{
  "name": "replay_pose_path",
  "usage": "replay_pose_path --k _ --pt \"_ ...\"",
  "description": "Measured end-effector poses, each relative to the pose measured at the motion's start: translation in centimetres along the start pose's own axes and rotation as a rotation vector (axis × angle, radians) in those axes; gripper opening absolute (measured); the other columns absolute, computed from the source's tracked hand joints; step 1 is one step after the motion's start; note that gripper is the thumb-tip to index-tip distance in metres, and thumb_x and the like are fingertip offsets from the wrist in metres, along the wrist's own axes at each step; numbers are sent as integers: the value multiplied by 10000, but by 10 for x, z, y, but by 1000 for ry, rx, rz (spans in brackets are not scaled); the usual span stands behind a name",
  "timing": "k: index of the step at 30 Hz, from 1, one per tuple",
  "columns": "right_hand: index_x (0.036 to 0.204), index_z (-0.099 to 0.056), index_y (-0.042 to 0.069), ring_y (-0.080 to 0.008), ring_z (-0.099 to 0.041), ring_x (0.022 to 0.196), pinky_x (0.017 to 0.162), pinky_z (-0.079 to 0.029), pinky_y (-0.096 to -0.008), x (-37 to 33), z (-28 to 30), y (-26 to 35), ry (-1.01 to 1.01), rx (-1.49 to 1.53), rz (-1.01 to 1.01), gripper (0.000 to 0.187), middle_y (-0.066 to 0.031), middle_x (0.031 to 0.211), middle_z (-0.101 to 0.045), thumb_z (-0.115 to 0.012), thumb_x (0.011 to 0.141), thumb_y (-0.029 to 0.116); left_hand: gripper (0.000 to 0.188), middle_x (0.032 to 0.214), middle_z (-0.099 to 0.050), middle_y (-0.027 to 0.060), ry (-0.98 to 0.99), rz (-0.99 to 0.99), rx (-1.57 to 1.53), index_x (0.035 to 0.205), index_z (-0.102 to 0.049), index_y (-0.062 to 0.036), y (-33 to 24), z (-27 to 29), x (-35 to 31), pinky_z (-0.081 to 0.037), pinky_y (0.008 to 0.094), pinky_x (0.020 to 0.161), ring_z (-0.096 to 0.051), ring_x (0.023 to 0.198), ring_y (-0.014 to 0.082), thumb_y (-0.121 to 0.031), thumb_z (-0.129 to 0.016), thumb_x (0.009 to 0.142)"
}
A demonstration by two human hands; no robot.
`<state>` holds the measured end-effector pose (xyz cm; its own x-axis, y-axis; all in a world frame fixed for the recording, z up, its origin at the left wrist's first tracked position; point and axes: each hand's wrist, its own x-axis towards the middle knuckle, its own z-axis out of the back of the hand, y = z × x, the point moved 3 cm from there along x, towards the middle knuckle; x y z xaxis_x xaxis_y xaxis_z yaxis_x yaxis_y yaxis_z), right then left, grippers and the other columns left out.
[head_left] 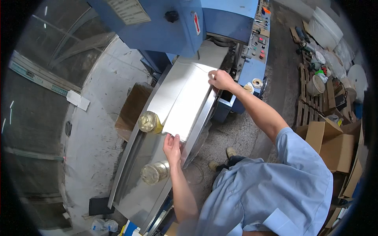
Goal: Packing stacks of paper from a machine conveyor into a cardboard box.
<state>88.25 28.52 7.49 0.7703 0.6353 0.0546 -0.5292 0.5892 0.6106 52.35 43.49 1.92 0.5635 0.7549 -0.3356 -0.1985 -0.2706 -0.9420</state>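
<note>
A long white sheet (190, 104) lies lengthwise on the metal table (143, 153) of a blue machine. My left hand (172, 149) pinches its near end between thumb and fingers. At the far right edge, my right hand (221, 80) grips the same sheet with bent fingers. A second pale sheet (167, 89) lies alongside on the left, partly under the first. Touching the sheets' near left corner is a glass jar (149, 121) with yellowish contents. Another clear jar (154, 173) lies beside my left wrist.
The blue machine head (169, 23) hangs over the table's far end. A control panel (258, 49) with buttons and a tape roll (257, 83) are to its right. Left of the table stands a cardboard box (134, 108). Pallets (305, 88) and open cartons (334, 145) line the right side.
</note>
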Motion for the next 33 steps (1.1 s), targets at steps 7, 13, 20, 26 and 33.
replay_pose_path --k 7,13,20,26,33 --pt "1041 -716 33 -346 -681 948 870 -522 -404 5 -10 -3 86 105 1 419 -195 964 -713 -720 711 292 577 1179 -628 167 -23 -60 -24 1381 -405 104 -8 -8 -6 -482 254 808 -608 1005 155 -160 -681 948" --pt "1042 -703 18 -269 -680 802 763 -530 -352 -11 -29 6 154 97 76 426 -144 867 -710 -758 721 294 464 1143 -630 166 -151 -183 -91 1285 -473 117 12 14 1 -496 273 861 -609 1003 156 -137 -676 954" --pt "1008 -721 2 -288 -682 808 763 -532 -356 -29 -38 18 209 187 94 413 -187 860 -701 -751 724 301 442 1164 -628 169 -215 -155 -99 1266 -494 100 19 41 -1 -487 309 941 -606 1062 188 -144 -684 950" --pt "854 -745 3 -354 -679 792 751 -545 -394 -3 -40 28 79 -22 158 334 -222 847 -697 -727 739 317 422 1087 -634 129 -262 -172 -107 1238 -484 73 25 33 5 -493 282 884 -605 1004 162 -115 -702 929" --pt "803 -633 19 -258 -649 731 680 -510 -370 -8 -43 51 230 63 143 389 -128 769 -664 -793 707 361 364 1021 -618 85 -222 -196 -68 1146 -488 30 22 38 -13 -475 247 800 -590 920 125 -79 -727 894"
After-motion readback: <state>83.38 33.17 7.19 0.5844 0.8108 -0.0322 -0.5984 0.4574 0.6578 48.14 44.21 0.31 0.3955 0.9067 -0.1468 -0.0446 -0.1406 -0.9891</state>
